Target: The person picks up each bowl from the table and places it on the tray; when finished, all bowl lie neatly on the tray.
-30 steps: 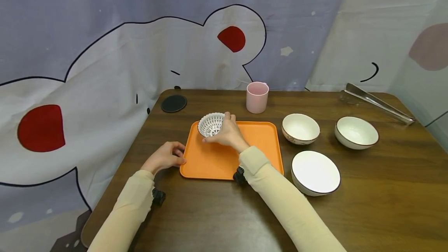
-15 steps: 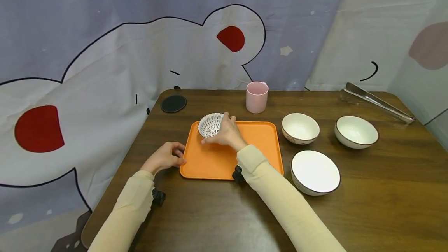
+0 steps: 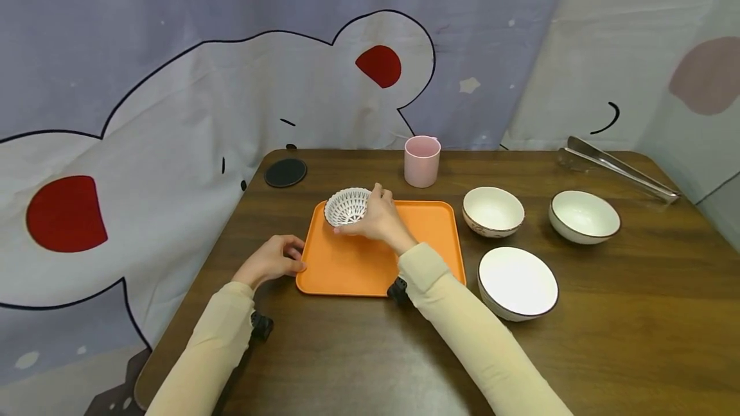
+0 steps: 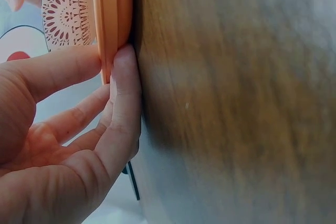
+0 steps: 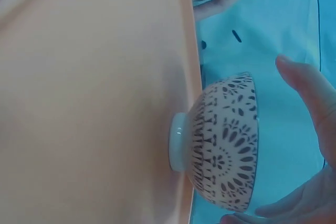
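A small bowl (image 3: 347,208), white inside with a radiating dark pattern, stands upright on the far left part of an orange tray (image 3: 352,275). My right hand (image 3: 376,217) is spread around the bowl's right side. In the right wrist view a gap separates the thumb (image 5: 304,80) from the patterned bowl (image 5: 226,142), while the other fingers lie close to its rim; whether they touch cannot be told. My left hand (image 3: 274,259) pinches the tray's left edge. The left wrist view shows fingers above and below the tray rim (image 4: 107,30).
Right of the tray stand three bowls: a flowered one (image 3: 493,210), a dark-rimmed one (image 3: 585,216) and a larger white one (image 3: 518,282). A pink mug (image 3: 422,160) and a black round coaster (image 3: 286,173) are at the back. Metal tongs (image 3: 618,169) lie far right.
The right hand's fingers have loosened slightly away from the bowl. The bowl, the tray and the left hand keep their places; the head view has shifted a little.
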Available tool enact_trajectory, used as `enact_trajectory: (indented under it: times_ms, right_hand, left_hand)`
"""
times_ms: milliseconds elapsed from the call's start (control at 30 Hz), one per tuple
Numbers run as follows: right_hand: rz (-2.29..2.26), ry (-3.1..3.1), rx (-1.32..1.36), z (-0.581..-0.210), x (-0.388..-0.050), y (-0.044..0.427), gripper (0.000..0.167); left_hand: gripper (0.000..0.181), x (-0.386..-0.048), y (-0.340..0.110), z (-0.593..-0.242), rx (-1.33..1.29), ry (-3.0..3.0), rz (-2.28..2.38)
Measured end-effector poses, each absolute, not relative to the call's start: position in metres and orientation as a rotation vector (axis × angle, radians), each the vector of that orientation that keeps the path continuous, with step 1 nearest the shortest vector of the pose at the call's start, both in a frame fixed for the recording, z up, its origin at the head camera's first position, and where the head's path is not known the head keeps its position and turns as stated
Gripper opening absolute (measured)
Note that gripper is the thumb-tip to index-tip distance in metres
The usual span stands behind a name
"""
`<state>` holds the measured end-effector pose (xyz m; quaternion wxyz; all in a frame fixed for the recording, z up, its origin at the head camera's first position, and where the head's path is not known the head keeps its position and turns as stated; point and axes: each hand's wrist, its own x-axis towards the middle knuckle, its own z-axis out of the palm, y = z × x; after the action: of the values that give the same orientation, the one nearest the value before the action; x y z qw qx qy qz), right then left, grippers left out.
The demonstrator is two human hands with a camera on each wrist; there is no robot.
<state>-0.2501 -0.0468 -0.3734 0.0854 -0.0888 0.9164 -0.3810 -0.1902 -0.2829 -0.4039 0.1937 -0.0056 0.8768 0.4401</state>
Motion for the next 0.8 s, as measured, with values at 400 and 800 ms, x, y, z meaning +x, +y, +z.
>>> enact_trajectory:
  times_ms: [400,800]
  right_hand:
    - [-1.243,2.810,-0.236,-0.363,-0.242,-0.035,0.111]
    - [-1.383,2.813,-0.229,-0.348,-0.228,-0.019,0.100]
  left_hand:
    - [0.047,-0.189,-0.282,-0.409,-0.080,2.460,1.241]
    - [0.048,-0.189,-0.281,-0.409,-0.072,2.444,1.266]
